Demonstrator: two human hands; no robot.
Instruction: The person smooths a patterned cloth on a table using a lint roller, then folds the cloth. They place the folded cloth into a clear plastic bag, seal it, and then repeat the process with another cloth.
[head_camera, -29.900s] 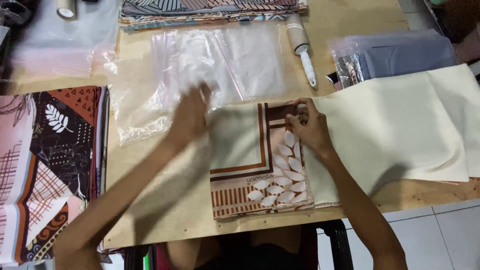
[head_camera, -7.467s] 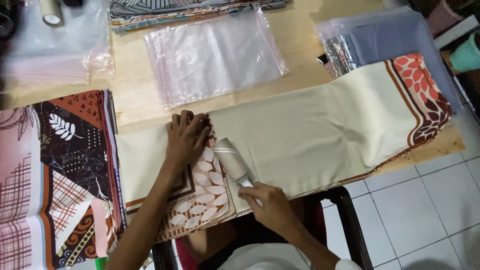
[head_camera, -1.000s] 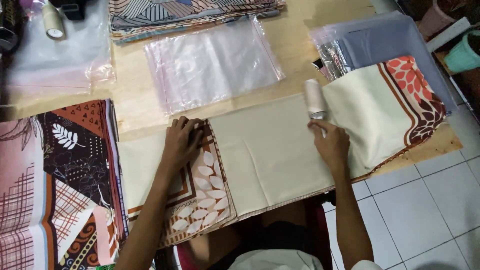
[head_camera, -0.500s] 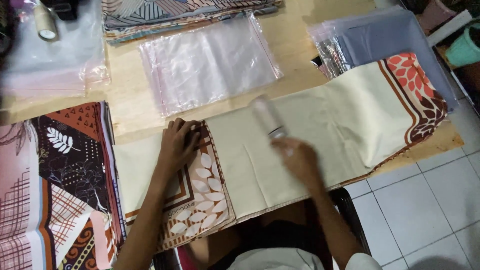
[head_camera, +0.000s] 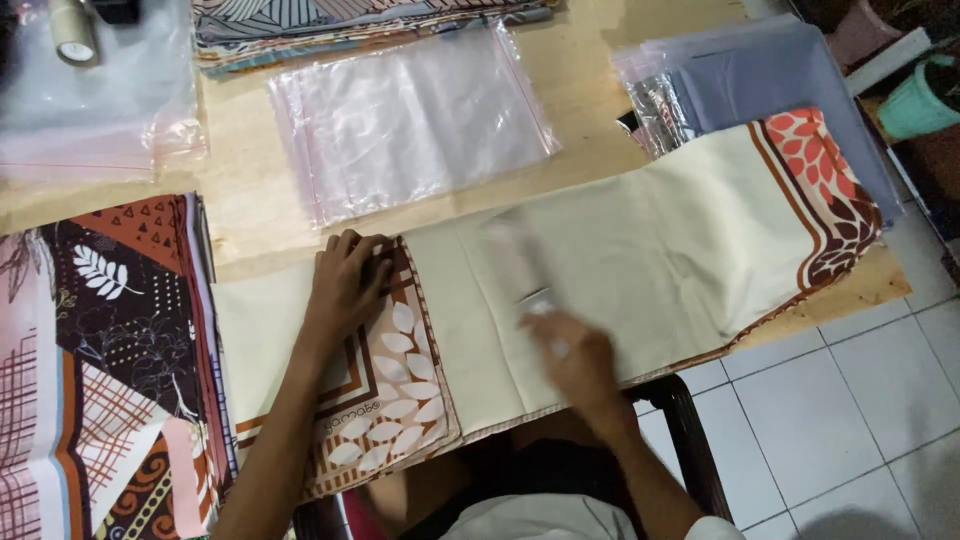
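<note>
2 hands are seen on 1 long cream scarf laid flat across the wooden table, its near edge at the table's near edge.

Left hand: fingers spread nearly flat, palm down, pinning the scarf at the leaf-print border; nothing is gripped.

Right hand: motion-blurred. A pale roller appears to be held by its handle against the cloth; finger closure cannot be told.

Handling, as judged: thin, light, soft cloth that slides and creases easily, not fragile. It is best taken at a hemmed edge or corner, or pinned flat with a palm.

Edges: the red-leaf end reaches the table's right corner, close to the drop to the tiled floor.

Patterned fabrics are stacked just left of the scarf. Further back lie a clear plastic bag and bagged grey cloth; bare wood is left between the clear bag and the scarf. A tape roll sits far left.
</note>
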